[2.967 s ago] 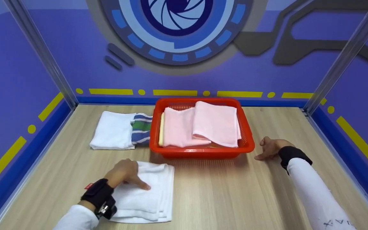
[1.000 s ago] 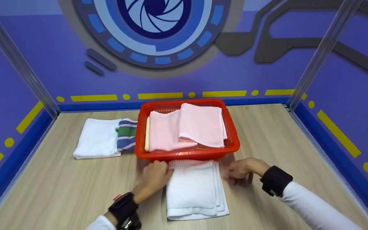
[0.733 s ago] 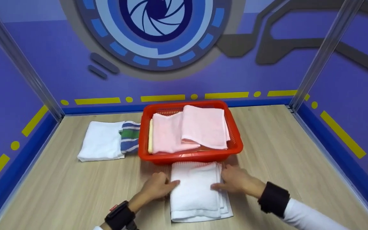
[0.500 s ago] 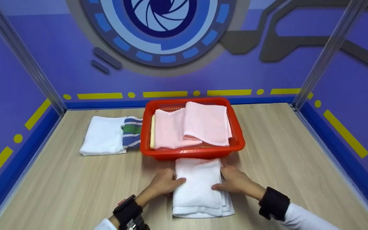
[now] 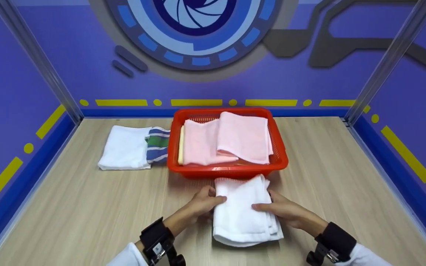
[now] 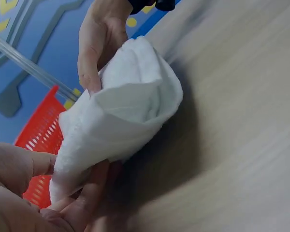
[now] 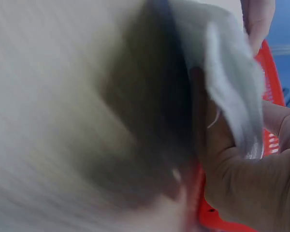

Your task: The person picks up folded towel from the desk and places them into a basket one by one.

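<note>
A folded white towel [image 5: 240, 214] is held between both hands in front of the red basket. My left hand [image 5: 203, 202] pinches its left edge, thumb on top and fingers beneath. On the opposite edge my right hand [image 5: 287, 210] grips it the same way. In the left wrist view the towel [image 6: 130, 101] is bunched and raised off the table, with a shadow below. The right wrist view shows the fingers [image 7: 215, 130] under the towel's layers; the table there is blurred.
A red plastic basket [image 5: 227, 169] holds two pink towels [image 5: 244, 136] and a yellow cloth [image 5: 181, 146]. Left of it lie a folded white towel [image 5: 124, 147] and a striped cloth [image 5: 158, 144], partly hidden by the basket. Purple panels [image 5: 235, 85] stand around the wooden table [image 5: 124, 199].
The left hand moved the white towel rightward to the basket's front. The right hand came in from the right and took its other edge. Both hands now lift it off the table.
</note>
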Demonstrator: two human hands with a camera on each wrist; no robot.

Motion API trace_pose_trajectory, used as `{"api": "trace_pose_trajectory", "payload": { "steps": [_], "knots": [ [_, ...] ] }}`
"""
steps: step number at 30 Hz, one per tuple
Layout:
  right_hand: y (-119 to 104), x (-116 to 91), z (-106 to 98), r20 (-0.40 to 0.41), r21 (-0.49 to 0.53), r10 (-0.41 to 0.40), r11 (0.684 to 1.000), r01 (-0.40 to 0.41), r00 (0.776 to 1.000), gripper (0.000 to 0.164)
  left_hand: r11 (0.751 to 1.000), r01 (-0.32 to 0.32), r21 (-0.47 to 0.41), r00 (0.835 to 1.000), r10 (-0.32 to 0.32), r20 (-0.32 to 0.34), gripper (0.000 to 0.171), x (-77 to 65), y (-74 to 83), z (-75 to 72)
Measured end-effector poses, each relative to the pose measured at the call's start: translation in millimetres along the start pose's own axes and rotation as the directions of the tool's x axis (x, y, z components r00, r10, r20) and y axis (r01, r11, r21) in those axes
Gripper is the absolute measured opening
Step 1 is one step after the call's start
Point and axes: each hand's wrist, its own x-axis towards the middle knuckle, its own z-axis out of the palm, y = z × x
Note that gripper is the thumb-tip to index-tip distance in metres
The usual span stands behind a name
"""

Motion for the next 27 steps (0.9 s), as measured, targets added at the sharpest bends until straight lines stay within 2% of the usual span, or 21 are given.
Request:
{"api": "trace_pose_trajectory", "payload": {
  "steps": [3,6,9,11,13,16,18,21,23,24,26,27],
  "knots": [
    [-15,-15,4,0.043,0.006,0.037,0.999,-0.037,0.998,0.073,0.995,-0.098,0.018,0.995,0.098,0.011,0.021,-6.1,14.0,-6.8],
    [-39,-30,3,0.115,-0.012,0.043,0.999,-0.042,0.992,0.064,0.989,-0.14,0.041,0.988,0.138,0.066,0.018,-11.4,37.6,-20.5],
    [-69,-37,-1,0.138,-0.036,-0.041,0.998,0.047,0.99,0.055,0.986,-0.162,0.027,0.981,0.158,0.11,0.019,-16.5,69.8,-37.1],
    [-91,-36,-5,0.097,-0.059,-0.111,0.991,0.117,0.989,0.053,0.979,-0.203,-0.004,0.975,0.203,0.085,0.021,-16.4,92.2,-47.0],
    [-112,-31,-8,0.016,-0.065,-0.166,0.984,0.167,0.986,0.051,0.961,-0.27,-0.059,0.962,0.272,0.035,0.022,-10.1,112.1,-55.6],
    [-145,-11,-10,-0.122,-0.05,-0.183,0.983,0.178,0.975,0.055,0.946,-0.323,-0.038,0.945,0.32,-0.066,0.025,8.1,132.8,-70.9],
    [-164,11,-9,-0.188,-0.052,-0.179,0.984,0.172,0.966,0.056,0.948,-0.316,0.019,0.941,0.316,-0.118,0.028,25.8,139.9,-83.1],
    [-184,48,-10,-0.231,-0.132,-0.156,0.983,0.128,0.96,0.053,0.949,-0.243,0.2,0.939,0.282,-0.198,0.033,55.3,143.2,-100.3],
    [-191,72,-12,-0.237,-0.172,-0.109,0.983,0.069,0.965,0.047,0.93,-0.184,0.317,0.929,0.27,-0.253,0.032,73.3,141.9,-107.1],
    [-192,84,-14,-0.24,-0.185,-0.068,0.982,0.023,0.968,0.045,0.913,-0.149,0.379,0.921,0.268,-0.283,0.03,81.4,140.2,-108.4],
    [-190,103,-16,-0.25,-0.2,0.033,0.976,-0.085,0.968,0.045,0.879,-0.058,0.473,0.907,0.245,-0.344,0.014,96.3,134.1,-107.5],
    [-187,110,-17,-0.261,-0.211,0.083,0.967,-0.141,0.962,0.05,0.858,-0.008,0.513,0.9,0.23,-0.37,0.01,101.0,130.6,-105.1]
  ]
}}
